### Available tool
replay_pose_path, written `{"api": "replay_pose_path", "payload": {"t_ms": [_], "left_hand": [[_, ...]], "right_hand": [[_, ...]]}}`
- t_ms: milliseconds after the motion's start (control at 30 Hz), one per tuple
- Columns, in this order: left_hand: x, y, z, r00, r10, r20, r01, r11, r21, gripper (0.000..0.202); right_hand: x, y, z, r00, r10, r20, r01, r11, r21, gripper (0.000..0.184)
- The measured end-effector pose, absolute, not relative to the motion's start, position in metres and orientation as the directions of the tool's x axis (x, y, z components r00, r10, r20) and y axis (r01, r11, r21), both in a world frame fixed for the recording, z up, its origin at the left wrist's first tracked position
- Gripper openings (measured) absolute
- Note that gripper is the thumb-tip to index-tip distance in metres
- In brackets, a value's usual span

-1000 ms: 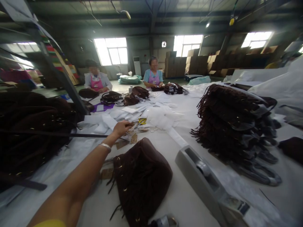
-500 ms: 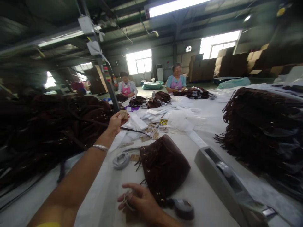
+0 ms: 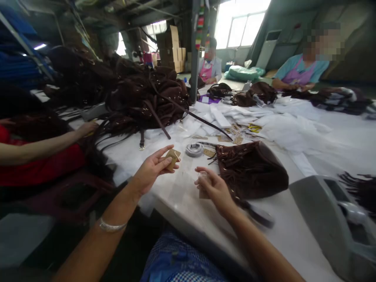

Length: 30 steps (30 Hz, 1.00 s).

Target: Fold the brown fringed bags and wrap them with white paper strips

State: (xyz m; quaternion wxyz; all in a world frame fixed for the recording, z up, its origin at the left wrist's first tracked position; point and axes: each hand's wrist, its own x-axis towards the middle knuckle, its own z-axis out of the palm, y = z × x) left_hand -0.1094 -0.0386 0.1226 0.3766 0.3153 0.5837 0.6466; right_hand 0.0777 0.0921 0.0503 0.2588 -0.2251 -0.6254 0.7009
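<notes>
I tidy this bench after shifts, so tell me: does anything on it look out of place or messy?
Yes. White wrappers and tan tags lie scattered mid-table, and a strap trails loose from the heap of brown bags. The left hand holds one tag. Nothing looks spilled or torn.

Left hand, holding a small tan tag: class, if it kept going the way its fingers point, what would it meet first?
Probably the grey tape roll, just beyond the left hand and its tag; depth is uncertain.
</notes>
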Motion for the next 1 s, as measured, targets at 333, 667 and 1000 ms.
{"api": "replay_pose_path", "payload": {"t_ms": [333, 667, 1000], "left_hand": [[-0.094, -0.071, 0.099, -0.504, 0.857, -0.110, -0.306, -0.059, 0.950, 0.078], [-0.062, -0.065, 0.065, -0.468, 0.858, -0.213, -0.401, 0.009, 0.916, 0.082], [-0.056, -0.063, 0.046, -0.480, 0.836, -0.265, -0.378, 0.075, 0.923, 0.080]], "right_hand": [[0.057, 0.065, 0.052, -0.691, 0.721, 0.052, -0.082, -0.006, -0.997, 0.045], [0.132, 0.066, 0.051, -0.937, 0.249, 0.244, 0.076, 0.828, -0.555, 0.070], [0.149, 0.068, 0.029, -0.712, 0.589, 0.383, 0.315, 0.754, -0.576, 0.038]]}}
